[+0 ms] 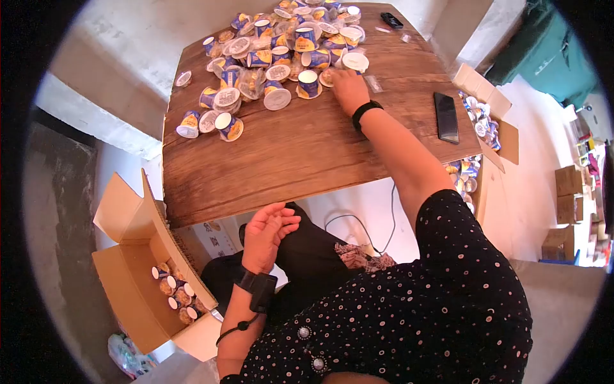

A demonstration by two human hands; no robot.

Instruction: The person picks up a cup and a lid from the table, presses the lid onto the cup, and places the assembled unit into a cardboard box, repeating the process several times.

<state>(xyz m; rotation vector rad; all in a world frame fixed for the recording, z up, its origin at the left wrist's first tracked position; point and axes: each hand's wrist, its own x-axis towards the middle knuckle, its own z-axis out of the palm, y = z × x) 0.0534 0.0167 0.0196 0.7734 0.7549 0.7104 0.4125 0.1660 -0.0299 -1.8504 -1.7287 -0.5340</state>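
Note:
My right hand [350, 91] reaches onto the table, its fingers closed at a small snack cup [327, 78] whose golden-brown contents show; part of the grip is hidden. Just left of it stands an upright blue-and-yellow paper cup [308, 84] with a white end up. A white-lidded cup [355, 62] lies just beyond my fingers. My left hand [268, 233] is held above my lap near the table's front edge, fingers loosely bent and apart, with nothing in it. Several similar cups form a pile [259, 59] across the far side.
The wooden table [288, 153] carries a phone [446, 118] at right and a small black object [391, 20] at the back. An open cardboard box [131, 281] with several cups stands at lower left. Another box [508, 142] of cups is at right. A cable [358, 221] hangs below.

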